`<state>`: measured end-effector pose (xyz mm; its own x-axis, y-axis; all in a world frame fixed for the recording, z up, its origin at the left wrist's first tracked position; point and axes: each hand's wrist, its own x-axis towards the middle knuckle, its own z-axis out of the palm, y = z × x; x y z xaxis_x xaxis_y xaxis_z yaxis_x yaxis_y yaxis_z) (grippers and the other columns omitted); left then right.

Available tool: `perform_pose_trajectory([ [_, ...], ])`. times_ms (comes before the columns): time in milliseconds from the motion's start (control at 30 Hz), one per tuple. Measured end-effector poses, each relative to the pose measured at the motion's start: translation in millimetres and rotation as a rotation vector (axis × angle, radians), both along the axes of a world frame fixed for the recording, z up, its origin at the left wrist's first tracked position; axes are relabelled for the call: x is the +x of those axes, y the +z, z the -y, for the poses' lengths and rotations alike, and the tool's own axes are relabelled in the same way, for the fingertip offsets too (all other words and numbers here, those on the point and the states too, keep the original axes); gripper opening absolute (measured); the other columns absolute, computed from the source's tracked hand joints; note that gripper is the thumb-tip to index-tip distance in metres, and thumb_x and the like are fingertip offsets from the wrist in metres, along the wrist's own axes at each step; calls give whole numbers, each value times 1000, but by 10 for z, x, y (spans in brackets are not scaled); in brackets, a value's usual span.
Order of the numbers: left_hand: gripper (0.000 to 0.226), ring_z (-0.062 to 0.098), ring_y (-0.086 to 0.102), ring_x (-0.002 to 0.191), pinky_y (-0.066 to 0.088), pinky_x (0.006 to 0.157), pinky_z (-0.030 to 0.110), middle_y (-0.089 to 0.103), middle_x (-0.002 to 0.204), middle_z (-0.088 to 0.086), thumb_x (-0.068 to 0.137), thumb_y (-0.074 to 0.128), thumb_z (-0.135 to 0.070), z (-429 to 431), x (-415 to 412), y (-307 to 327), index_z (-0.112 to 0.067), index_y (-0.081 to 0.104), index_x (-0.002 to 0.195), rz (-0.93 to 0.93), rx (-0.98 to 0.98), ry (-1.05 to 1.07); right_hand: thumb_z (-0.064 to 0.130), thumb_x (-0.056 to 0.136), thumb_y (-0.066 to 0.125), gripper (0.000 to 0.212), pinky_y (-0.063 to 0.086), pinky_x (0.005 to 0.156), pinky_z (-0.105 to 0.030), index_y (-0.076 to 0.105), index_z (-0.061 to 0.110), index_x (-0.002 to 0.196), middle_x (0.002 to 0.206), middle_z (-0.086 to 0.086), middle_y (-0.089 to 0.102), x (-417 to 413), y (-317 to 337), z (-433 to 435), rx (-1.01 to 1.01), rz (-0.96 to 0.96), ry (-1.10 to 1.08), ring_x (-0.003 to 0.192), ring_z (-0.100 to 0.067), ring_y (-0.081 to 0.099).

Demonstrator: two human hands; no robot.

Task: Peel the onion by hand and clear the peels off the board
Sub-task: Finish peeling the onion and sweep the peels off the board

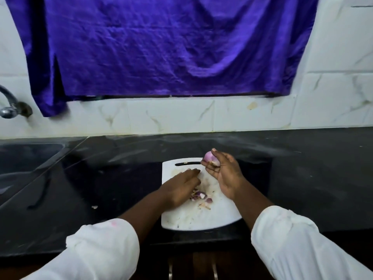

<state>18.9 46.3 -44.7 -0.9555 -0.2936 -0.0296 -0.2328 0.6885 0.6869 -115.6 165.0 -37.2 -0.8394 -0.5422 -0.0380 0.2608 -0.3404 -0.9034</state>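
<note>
A white cutting board (218, 217) lies on the black counter in front of me. My right hand (224, 172) holds a pale purple peeled onion (211, 159) in its fingers above the board's far right corner. My left hand (181, 187) lies palm down on the board with its fingers stretched flat, its thumb side against a small heap of purple and tan onion peels (200, 197). A few peel scraps (204, 206) lie just nearer to me on the board.
A sink (26, 158) is set into the black counter (302, 178) at the left, with a metal tap (10, 107) above it. A purple cloth (161, 47) hangs on the tiled wall behind. A small scrap (94, 207) lies on the counter left of the board.
</note>
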Motion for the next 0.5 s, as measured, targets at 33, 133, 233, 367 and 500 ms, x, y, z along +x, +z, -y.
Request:
perform_pose_trajectory([
  [33, 70, 16, 43, 145, 30, 123, 38, 43, 161, -5, 92, 33, -56, -45, 14, 4, -29, 39, 157, 4, -55, -38, 24, 97, 71, 21, 54, 104, -44, 58, 16, 112, 129, -20, 69, -3, -1, 4, -1, -6, -2, 103, -34, 76],
  [133, 79, 17, 27, 156, 24, 128, 40, 28, 170, 0, 99, 43, -61, -205, 47, -11, -18, 27, 162, 24, -195, -122, 27, 97, 71, 30, 52, 106, -46, 56, 13, 120, 128, -20, 69, 9, 2, 26, 30, -45, -11, 103, -33, 76],
  [233, 85, 20, 22, 158, 19, 128, 35, 22, 172, 5, 98, 51, -64, -330, 88, -27, -17, 22, 164, 14, -356, -158, 28, 97, 72, 37, 51, 109, -48, 54, 11, 125, 129, -19, 69, 27, -3, 27, 31, -51, -17, 104, -33, 76],
  [367, 62, 20, 22, 158, 26, 126, 36, 29, 170, 6, 106, 48, -49, -447, 157, -57, -20, 36, 160, -67, -427, -212, 25, 97, 72, 41, 55, 101, -41, 53, 8, 129, 130, -17, 67, 45, 8, 11, 17, -60, -26, 104, -33, 76],
  [500, 42, 13, 46, 145, 41, 117, 32, 54, 155, -3, 107, 49, -39, -527, 244, -84, -25, 60, 145, -203, -501, -130, 23, 95, 74, 44, 60, 87, -32, 54, 5, 130, 128, -17, 67, 71, 25, -19, 30, -91, -39, 102, -33, 76],
])
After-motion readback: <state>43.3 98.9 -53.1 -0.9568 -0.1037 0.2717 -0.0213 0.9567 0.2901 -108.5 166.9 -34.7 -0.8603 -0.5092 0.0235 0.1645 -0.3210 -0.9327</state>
